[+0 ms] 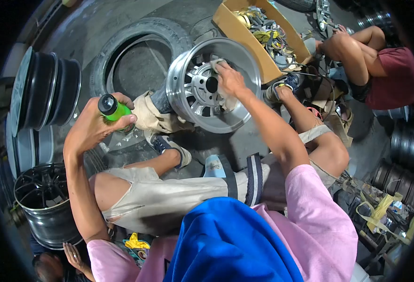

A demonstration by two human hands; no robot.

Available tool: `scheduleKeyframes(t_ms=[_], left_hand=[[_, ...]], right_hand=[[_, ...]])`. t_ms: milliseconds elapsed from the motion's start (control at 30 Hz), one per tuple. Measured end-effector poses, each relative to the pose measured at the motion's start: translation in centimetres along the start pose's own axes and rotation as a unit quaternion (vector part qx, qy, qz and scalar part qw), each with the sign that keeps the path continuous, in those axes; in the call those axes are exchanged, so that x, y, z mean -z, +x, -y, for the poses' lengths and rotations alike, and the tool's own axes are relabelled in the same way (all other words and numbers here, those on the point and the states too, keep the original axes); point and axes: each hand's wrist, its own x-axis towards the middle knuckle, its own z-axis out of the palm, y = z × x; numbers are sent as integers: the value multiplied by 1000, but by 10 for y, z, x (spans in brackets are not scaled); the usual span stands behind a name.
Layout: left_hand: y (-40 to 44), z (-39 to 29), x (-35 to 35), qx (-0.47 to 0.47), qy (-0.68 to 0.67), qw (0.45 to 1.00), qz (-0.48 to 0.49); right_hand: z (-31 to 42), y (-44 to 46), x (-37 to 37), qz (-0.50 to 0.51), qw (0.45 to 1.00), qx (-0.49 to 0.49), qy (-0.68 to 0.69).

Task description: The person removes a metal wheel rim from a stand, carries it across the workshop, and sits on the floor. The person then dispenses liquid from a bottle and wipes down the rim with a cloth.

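The left hand (85, 123) is gripping a bottle (116, 111), the right hand (231, 81) pressing a cloth (226, 100) (uneven pushing perhaps risking a tipped wheel (210, 85)).

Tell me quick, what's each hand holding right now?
Left hand: closed around a green bottle.
Right hand: holding a pale cloth against the silver wheel.
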Motion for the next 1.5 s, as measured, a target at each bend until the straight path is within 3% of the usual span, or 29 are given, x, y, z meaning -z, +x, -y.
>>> scheduleKeyframes(t_ms=[67,100,200,267,300,367,433,533,600,633,700,733,800,867,933,967,1100,1167,1500], left_hand=[[-1,1,0,-4,-13,1000,-4],[-2,1,1,-5,-15,1000,-5],[-2,-1,2,8,-38,999,0],[2,-2,3,-28,-1,1000,4],[3,-4,3,-27,0,1000,5],[6,-13,5,17,-15,999,29],[7,-17,6,17,-7,999,29],[10,-14,2,-1,17,1000,22],[11,-10,0,-13,36,999,11],[13,-10,-2,-13,38,999,16],[18,-8,-10,-11,32,999,36],[23,-9,-14,-7,32,999,33],[32,-13,-27,-20,77,989,124],[43,-7,-55,-52,95,981,158],[51,-8,-83,-56,179,962,196],[53,-11,-99,-58,187,958,207],[54,2,-144,-93,242,940,222],[51,3,-152,-117,308,919,219],[50,9,-172,-159,393,880,215]], right_hand=[[-29,-9,-3,46,993,-87,-67],[-52,-22,-10,115,984,-104,-90],[-37,-60,0,250,942,-175,-140],[-28,-87,-20,251,942,-81,-209],[-11,-88,-20,250,942,-81,-207],[42,-68,-3,444,866,-75,-217],[72,-47,5,462,881,-58,-81],[84,-14,1,439,895,-16,71],[86,-16,35,406,854,-176,274],[84,-23,51,407,853,-175,275],[71,-42,79,342,787,-231,459],[56,-54,87,322,798,-249,445],[40,-75,104,304,806,-265,433],[45,-96,128,333,738,-226,542],[49,-119,131,331,724,-288,533],[54,-130,129,304,727,-363,497],[59,-143,121,339,717,-318,519],[76,-140,128,321,684,-408,512],[73,-142,104,333,678,-331,565]])
